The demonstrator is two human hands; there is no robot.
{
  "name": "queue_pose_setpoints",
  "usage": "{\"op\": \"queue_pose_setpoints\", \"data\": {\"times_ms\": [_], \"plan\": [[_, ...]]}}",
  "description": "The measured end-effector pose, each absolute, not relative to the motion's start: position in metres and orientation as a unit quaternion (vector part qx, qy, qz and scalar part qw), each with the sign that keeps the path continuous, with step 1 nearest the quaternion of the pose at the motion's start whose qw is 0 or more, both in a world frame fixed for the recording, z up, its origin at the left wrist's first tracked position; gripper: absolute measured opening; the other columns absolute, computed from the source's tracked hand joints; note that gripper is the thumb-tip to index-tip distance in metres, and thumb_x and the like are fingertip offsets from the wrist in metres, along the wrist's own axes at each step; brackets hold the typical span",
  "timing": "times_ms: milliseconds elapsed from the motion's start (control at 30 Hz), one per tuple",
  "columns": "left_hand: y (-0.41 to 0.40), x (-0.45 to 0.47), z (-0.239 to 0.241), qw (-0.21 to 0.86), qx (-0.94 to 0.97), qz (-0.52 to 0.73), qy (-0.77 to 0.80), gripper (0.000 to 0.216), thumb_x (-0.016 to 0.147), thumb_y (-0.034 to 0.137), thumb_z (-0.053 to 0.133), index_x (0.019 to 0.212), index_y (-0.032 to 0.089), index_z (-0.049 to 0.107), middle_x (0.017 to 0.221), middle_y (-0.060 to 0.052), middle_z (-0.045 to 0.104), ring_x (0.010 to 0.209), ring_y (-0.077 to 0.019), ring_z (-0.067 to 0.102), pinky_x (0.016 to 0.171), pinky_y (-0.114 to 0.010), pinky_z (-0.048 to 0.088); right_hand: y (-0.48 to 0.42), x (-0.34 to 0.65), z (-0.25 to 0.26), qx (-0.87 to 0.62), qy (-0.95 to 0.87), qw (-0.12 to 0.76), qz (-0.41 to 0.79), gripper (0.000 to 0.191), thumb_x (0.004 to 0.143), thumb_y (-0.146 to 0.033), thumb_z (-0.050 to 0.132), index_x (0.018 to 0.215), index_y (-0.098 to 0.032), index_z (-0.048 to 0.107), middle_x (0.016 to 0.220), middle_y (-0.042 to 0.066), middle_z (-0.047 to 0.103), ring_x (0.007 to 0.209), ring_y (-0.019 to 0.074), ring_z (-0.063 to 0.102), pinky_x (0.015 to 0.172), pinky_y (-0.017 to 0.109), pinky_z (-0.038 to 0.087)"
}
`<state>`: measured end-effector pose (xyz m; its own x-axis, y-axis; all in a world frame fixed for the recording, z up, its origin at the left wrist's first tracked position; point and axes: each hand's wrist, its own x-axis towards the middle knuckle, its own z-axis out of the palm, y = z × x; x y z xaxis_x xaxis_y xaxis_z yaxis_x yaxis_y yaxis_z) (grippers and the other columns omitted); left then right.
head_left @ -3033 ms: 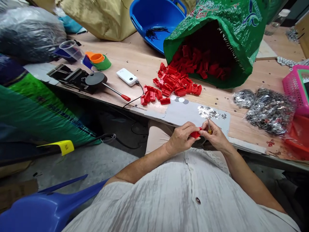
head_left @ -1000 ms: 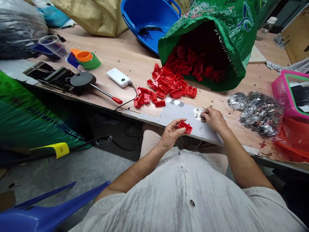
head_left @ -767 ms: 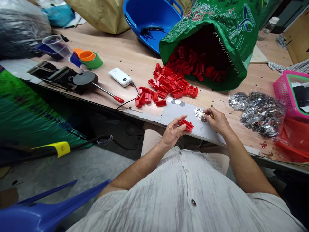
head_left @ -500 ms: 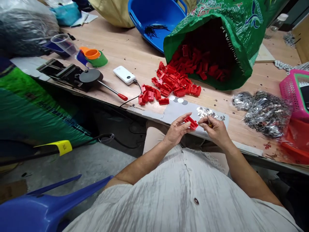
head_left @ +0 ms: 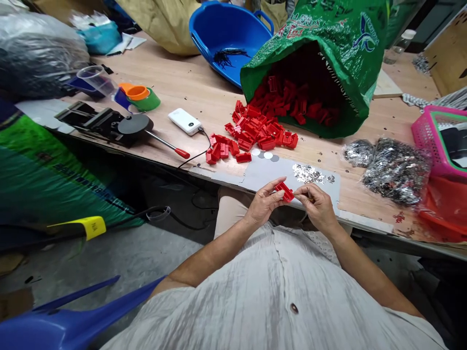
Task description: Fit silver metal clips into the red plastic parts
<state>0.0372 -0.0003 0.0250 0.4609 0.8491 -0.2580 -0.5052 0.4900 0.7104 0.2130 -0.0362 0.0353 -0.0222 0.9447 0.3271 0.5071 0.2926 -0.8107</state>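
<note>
Left hand (head_left: 263, 204) pinching red housing (head_left: 284, 191), right hand (head_left: 316, 204) tiny piece (head_left: 295, 195), near table edge (head_left: 367, 221).

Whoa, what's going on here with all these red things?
The left hand is holding a red part near the table's edge. The right hand has its fingertips right at one end of it; what they pinch is too small to tell. A pile of red parts lies on the table by the open green bag, with more inside. Shiny bits lie on the grey sheet.
</note>
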Motion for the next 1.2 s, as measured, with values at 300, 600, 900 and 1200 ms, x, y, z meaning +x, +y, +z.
{"op": "queue_pose_setpoints", "data": {"times_ms": [300, 600, 900, 1200], "plan": [[0.000, 0.036, 0.026, 0.818, 0.283, 0.392, 0.313, 0.047, 0.070, 0.027, 0.083, 0.115, 0.020, 0.072, 0.087, -0.001, 0.067, 0.075, -0.0116, 0.063, 0.073, -0.029, 0.053, -0.044, 0.215, 0.024, -0.523, -0.621, 0.444, 0.379, 0.008, 0.090, -0.030, 0.065, 0.087, -0.023, 0.069, 0.083, 0.002, 0.061, 0.077, 0.0169, 0.058, 0.071, 0.031, 0.046], [-0.001, 0.037, 0.016, 0.795, 0.365, 0.367, 0.316, 0.049, 0.071, 0.027, 0.082, 0.118, 0.021, 0.070, 0.087, -0.001, 0.069, 0.080, -0.0115, 0.061, 0.080, -0.027, 0.048, -0.048, 0.226, 0.024, -0.499, -0.681, 0.371, 0.386, 0.007, 0.092, -0.029, 0.063, 0.098, -0.026, 0.063, 0.091, 0.001, 0.063, 0.072, 0.0146, 0.055, 0.067, 0.030, 0.044], [0.028, 0.032, 0.011, 0.695, 0.526, 0.404, 0.277, 0.041, 0.068, 0.024, 0.084, 0.104, 0.018, 0.064, 0.111, -0.007, 0.067, 0.092, -0.0146, 0.065, 0.086, -0.028, 0.050, -0.046, 0.242, 0.023, -0.574, -0.689, 0.326, 0.300, 0.033, 0.101, -0.037, 0.043, 0.126, -0.025, 0.061, 0.106, 0.008, 0.061, 0.095, 0.0205, 0.060, 0.085, 0.036, 0.049], [0.047, 0.029, 0.005, 0.542, 0.705, 0.319, 0.328, 0.037, 0.069, 0.024, 0.080, 0.105, 0.022, 0.073, 0.103, -0.003, 0.072, 0.094, -0.0186, 0.066, 0.091, -0.030, 0.047, -0.037, 0.236, 0.018, -0.603, -0.730, 0.250, 0.201, 0.024, 0.094, -0.030, 0.056, 0.111, -0.024, 0.071, 0.101, 0.007, 0.074, 0.089, 0.0236, 0.069, 0.079, 0.038, 0.052]]}}
